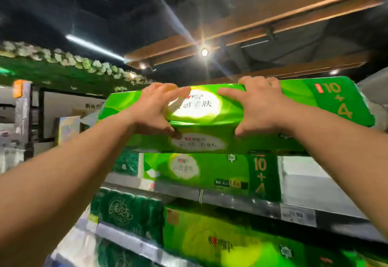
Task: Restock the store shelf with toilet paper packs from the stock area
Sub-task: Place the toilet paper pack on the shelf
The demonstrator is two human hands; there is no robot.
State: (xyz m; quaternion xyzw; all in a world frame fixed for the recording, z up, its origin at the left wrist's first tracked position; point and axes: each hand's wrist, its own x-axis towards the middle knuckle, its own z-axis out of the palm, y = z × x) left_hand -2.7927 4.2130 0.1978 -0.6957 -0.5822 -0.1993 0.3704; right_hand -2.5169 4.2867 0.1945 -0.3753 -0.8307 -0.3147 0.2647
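Both bare forearms reach up from the lower corners of the frame toward its centre, wrists bent back and nearly level with each other. Left hand (pixel 154 109) and right hand (pixel 259 107) clamp the near end of a bright green toilet paper pack (pixel 327 101) marked "10 + 4": fingers curl over its top edge, thumbs press in underneath, and the soft wrap dimples between them. That pack sits just right of centre frame, lying flat and appearing to rest on another green pack (pixel 212 172) of the same print, which stands on the upper shelf (pixel 231 198). How far the held pack has gone back onto the stack cannot be told from here.

My judgement is that the step in hand is seating it on top. Done well, that means pushing evenly with both palms so the pack slides back square, its printed face flush with the one below, not skewed to one side. Keep the grip until the weight is fully carried, since the glossy film looks slippery and an overhanging end could tip forward off the stack.

Dark green packs (pixel 130 210) fill the lower shelf at lower left.
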